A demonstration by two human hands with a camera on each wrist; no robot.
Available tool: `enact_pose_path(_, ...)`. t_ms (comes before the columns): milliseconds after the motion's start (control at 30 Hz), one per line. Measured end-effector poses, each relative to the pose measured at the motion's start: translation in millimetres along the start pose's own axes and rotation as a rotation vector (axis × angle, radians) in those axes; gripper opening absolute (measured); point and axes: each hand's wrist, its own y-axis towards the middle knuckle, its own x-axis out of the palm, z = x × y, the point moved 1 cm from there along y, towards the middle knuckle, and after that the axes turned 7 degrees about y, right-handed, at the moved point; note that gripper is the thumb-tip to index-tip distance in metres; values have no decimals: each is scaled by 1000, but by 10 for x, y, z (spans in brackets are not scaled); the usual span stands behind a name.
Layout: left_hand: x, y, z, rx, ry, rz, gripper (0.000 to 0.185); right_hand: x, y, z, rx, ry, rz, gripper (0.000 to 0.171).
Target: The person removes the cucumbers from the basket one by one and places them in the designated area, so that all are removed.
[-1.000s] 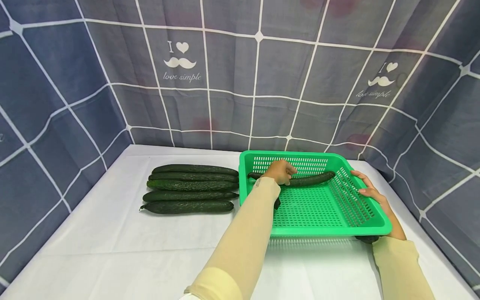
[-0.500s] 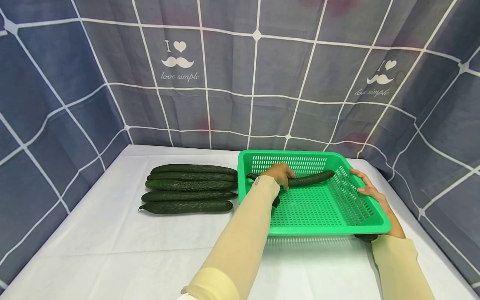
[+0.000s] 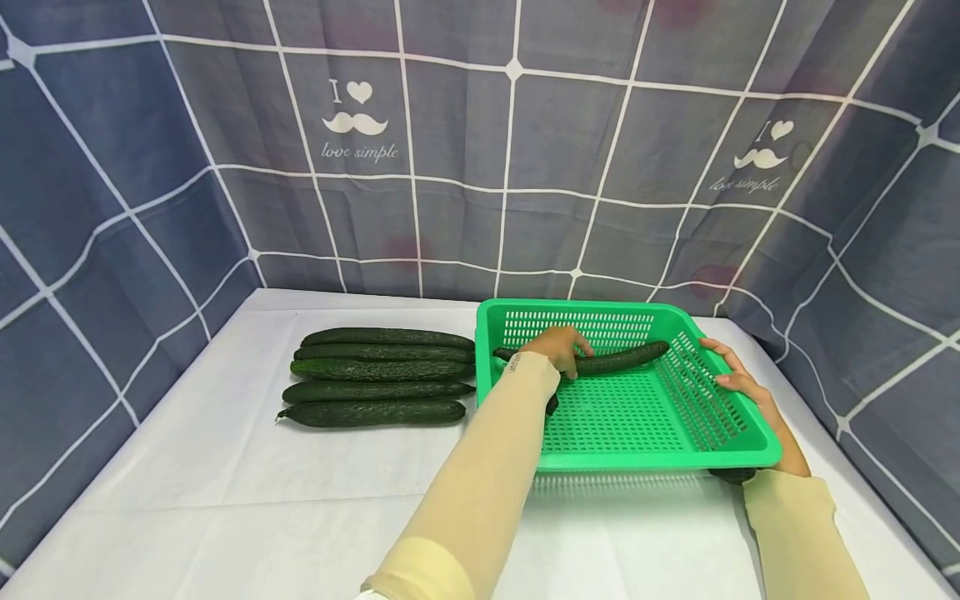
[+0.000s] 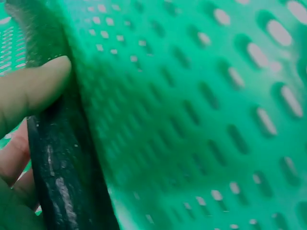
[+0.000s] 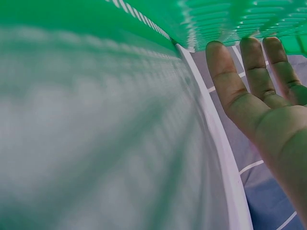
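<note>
A green perforated basket stands on the white table at the right. Across its far half lies one dark cucumber. My left hand grips that cucumber near its left end; in the left wrist view my thumb lies over the cucumber, just above the basket floor. My right hand rests with straight fingers on the basket's right rim. In the right wrist view the right hand lies flat against the basket.
Several more cucumbers lie side by side on the white table, just left of the basket. Blue checked cloth walls the table at the back and on both sides.
</note>
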Motion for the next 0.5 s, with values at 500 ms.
enact_pose_path(500,-283,-63,86,160,-69,-19,49,14,5,9,-18,29,-11,75)
